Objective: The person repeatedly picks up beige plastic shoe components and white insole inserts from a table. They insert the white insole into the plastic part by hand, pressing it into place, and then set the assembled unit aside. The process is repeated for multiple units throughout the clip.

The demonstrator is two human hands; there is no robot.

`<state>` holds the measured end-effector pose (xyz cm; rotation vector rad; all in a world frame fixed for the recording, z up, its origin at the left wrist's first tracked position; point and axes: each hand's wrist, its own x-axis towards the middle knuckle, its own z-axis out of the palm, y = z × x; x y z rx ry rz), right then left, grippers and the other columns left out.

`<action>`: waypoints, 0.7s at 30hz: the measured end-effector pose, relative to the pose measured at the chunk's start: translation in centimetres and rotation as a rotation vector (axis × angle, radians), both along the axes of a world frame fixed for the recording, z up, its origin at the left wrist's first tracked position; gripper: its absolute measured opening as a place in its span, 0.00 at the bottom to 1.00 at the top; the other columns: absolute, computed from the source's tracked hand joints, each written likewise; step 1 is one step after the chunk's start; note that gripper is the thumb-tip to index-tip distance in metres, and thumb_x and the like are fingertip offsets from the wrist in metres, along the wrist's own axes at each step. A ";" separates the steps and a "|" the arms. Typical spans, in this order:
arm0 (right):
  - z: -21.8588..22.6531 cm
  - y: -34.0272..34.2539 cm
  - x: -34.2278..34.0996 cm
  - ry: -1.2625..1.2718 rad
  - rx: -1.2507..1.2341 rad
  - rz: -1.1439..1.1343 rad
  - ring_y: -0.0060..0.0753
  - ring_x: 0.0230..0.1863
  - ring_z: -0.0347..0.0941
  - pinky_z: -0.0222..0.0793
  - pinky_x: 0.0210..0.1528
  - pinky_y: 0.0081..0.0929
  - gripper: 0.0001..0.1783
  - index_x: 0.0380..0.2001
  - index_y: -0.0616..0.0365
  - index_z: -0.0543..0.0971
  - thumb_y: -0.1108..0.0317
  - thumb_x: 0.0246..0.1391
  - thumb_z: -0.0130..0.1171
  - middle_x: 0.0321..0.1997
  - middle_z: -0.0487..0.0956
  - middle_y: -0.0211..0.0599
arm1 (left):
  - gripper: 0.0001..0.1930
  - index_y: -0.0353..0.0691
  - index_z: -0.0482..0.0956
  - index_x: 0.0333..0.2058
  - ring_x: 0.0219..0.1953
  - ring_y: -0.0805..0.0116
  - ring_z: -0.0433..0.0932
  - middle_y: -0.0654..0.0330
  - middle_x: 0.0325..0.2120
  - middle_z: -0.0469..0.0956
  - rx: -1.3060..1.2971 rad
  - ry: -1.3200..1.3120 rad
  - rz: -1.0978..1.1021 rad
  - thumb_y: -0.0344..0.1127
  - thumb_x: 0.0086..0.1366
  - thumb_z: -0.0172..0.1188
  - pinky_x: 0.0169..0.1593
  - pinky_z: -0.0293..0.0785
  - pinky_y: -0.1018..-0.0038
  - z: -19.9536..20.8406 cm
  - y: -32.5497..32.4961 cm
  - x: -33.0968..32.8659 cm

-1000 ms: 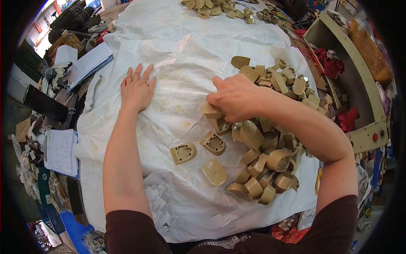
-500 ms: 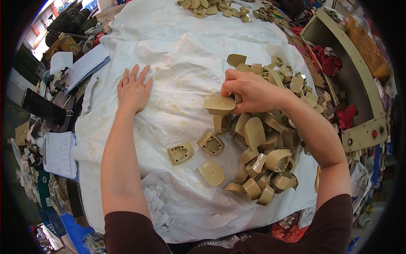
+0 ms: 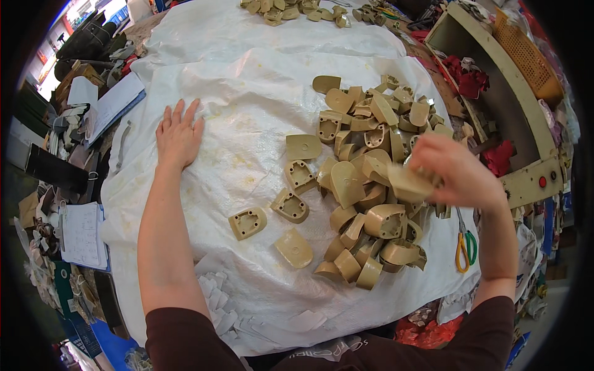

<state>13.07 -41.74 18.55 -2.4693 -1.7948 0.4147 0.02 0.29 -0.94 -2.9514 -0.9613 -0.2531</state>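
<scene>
1. We saw the right hand (image 3: 461, 176) closed around one tan moulded plastic heel block (image 3: 408, 183), gripping it by its right end and holding it lifted just above the right side of the heap of tan plastic heel blocks (image 3: 371, 167).
2. That heap lay on the white woven plastic sheet (image 3: 247, 74), spread from its middle towards its right edge; the held block hung over the heap's near right part, slightly blurred.
3. The left hand (image 3: 178, 137) lay open and flat, palm down with fingers spread, on the sheet well to the left of the heap, holding nothing.
4. Left of the heap, several single blocks sat apart on the sheet: a flat tan heel block (image 3: 302, 147) nearest its upper left, two hollow-side-up blocks (image 3: 299, 175) (image 3: 290, 206) just beside its left edge, a further hollow block (image 3: 247, 222) farther left, and a smooth-side-up block (image 3: 293, 248) near its lower left.
5. Just right of the heap, orange-and-green-handled scissors (image 3: 463, 244) lay by the sheet's edge, below the right wrist.
6. Beyond the heap, at the sheet's far end, a smaller cluster of tan blocks (image 3: 291, 8) lay well apart from it.
7. To the heap's far right stood a cream metal machine frame (image 3: 526, 142) with red scraps (image 3: 468, 77) inside.
</scene>
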 end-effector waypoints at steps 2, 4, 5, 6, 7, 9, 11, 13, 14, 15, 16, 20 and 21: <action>0.2 -1.7 -2.0 -0.032 -0.047 0.009 0.47 0.56 0.64 0.58 0.56 0.43 0.34 0.45 0.55 0.74 0.60 0.29 0.72 0.51 0.70 0.40 | 0.26 0.66 0.54 0.65 0.69 0.54 0.46 0.60 0.67 0.52 0.001 -0.003 0.000 0.50 0.68 0.41 0.67 0.44 0.57 -0.1 0.0 -0.2; 0.2 -2.7 -4.3 -0.159 -0.097 0.005 0.55 0.64 0.51 0.45 0.62 0.54 0.46 0.55 0.53 0.68 0.55 0.28 0.74 0.61 0.61 0.44 | 0.26 0.65 0.54 0.65 0.69 0.53 0.46 0.60 0.67 0.52 -0.010 -0.004 -0.008 0.50 0.68 0.41 0.67 0.43 0.57 -0.1 -0.1 0.0; 0.3 -3.1 -5.1 -0.224 -0.124 0.002 0.59 0.69 0.45 0.38 0.65 0.59 0.52 0.59 0.52 0.65 0.52 0.27 0.75 0.66 0.57 0.46 | 0.26 0.64 0.55 0.65 0.69 0.53 0.46 0.59 0.67 0.52 -0.025 -0.003 -0.008 0.49 0.68 0.41 0.67 0.43 0.57 -0.1 -0.1 0.1; 0.5 -3.5 -5.5 -0.169 -0.153 -0.009 0.60 0.70 0.41 0.35 0.65 0.62 0.54 0.61 0.52 0.62 0.49 0.28 0.74 0.68 0.53 0.47 | 0.26 0.63 0.55 0.65 0.69 0.52 0.46 0.59 0.67 0.52 -0.037 -0.003 -0.004 0.49 0.68 0.41 0.68 0.42 0.57 0.0 -0.1 0.1; 0.7 -4.0 -5.7 -0.114 -0.181 -0.022 0.62 0.71 0.37 0.32 0.66 0.64 0.57 0.63 0.51 0.59 0.46 0.28 0.74 0.70 0.50 0.48 | 0.26 0.63 0.55 0.65 0.69 0.52 0.46 0.59 0.67 0.51 -0.032 -0.004 -0.008 0.49 0.68 0.40 0.68 0.42 0.57 0.0 -0.1 0.2; 1.5 -4.9 -6.3 0.036 -0.274 -0.013 0.63 0.72 0.35 0.29 0.65 0.67 0.59 0.66 0.50 0.55 0.38 0.33 0.69 0.71 0.48 0.48 | 0.26 0.63 0.54 0.65 0.69 0.52 0.45 0.58 0.67 0.51 -0.020 -0.003 -0.011 0.50 0.69 0.39 0.68 0.41 0.57 -0.2 0.1 0.3; 2.3 -5.4 -6.6 -0.002 -0.341 0.006 0.65 0.71 0.37 0.30 0.65 0.67 0.57 0.65 0.52 0.57 0.36 0.35 0.67 0.71 0.50 0.46 | 0.26 0.65 0.53 0.66 0.70 0.52 0.44 0.57 0.67 0.50 -0.018 -0.008 -0.016 0.51 0.69 0.37 0.68 0.40 0.57 -0.9 0.6 0.3; 3.8 -4.8 -7.1 -0.159 -0.315 0.054 0.60 0.64 0.55 0.43 0.63 0.62 0.48 0.60 0.57 0.64 0.38 0.41 0.64 0.63 0.65 0.44 | 0.26 0.66 0.52 0.66 0.70 0.53 0.43 0.55 0.67 0.49 -0.071 -0.031 -0.004 0.52 0.70 0.34 0.68 0.39 0.58 -0.7 1.2 0.1; 4.3 -4.3 -7.0 -0.181 -0.218 0.045 0.56 0.61 0.59 0.47 0.60 0.58 0.45 0.59 0.57 0.66 0.40 0.43 0.63 0.60 0.68 0.43 | 0.26 0.67 0.51 0.66 0.70 0.53 0.42 0.55 0.68 0.49 -0.128 -0.052 0.009 0.53 0.70 0.33 0.68 0.39 0.58 -0.5 1.5 0.0; 4.9 -3.8 -6.9 -0.208 -0.129 0.026 0.53 0.57 0.62 0.51 0.58 0.55 0.41 0.57 0.58 0.68 0.41 0.45 0.62 0.56 0.71 0.42 | 0.26 0.68 0.51 0.66 0.70 0.54 0.41 0.54 0.68 0.48 -0.193 -0.080 0.012 0.54 0.70 0.31 0.68 0.38 0.58 -0.6 1.7 0.2; 5.1 -3.1 -6.5 -0.230 -0.036 0.011 0.49 0.53 0.66 0.54 0.56 0.52 0.38 0.55 0.58 0.70 0.43 0.47 0.61 0.52 0.74 0.41 | 0.26 0.68 0.51 0.66 0.70 0.54 0.41 0.54 0.68 0.48 -0.234 -0.111 0.001 0.55 0.70 0.30 0.68 0.38 0.58 -0.7 2.0 0.1; 0.9 5.9 -3.0 0.004 0.204 0.206 0.43 0.46 0.69 0.64 0.49 0.39 0.28 0.53 0.57 0.72 0.52 0.53 0.59 0.43 0.76 0.42 | 0.25 0.70 0.54 0.65 0.70 0.56 0.41 0.53 0.68 0.47 -0.356 -0.200 -0.021 0.56 0.70 0.27 0.68 0.37 0.58 -0.9 3.0 -0.4; -0.5 8.5 -2.4 0.030 0.166 0.188 0.43 0.47 0.69 0.64 0.50 0.39 0.27 0.53 0.57 0.72 0.54 0.54 0.58 0.43 0.75 0.43 | 0.25 0.71 0.55 0.65 0.70 0.56 0.42 0.53 0.68 0.47 -0.376 -0.216 -0.028 0.56 0.70 0.27 0.68 0.37 0.58 -0.8 2.9 -0.3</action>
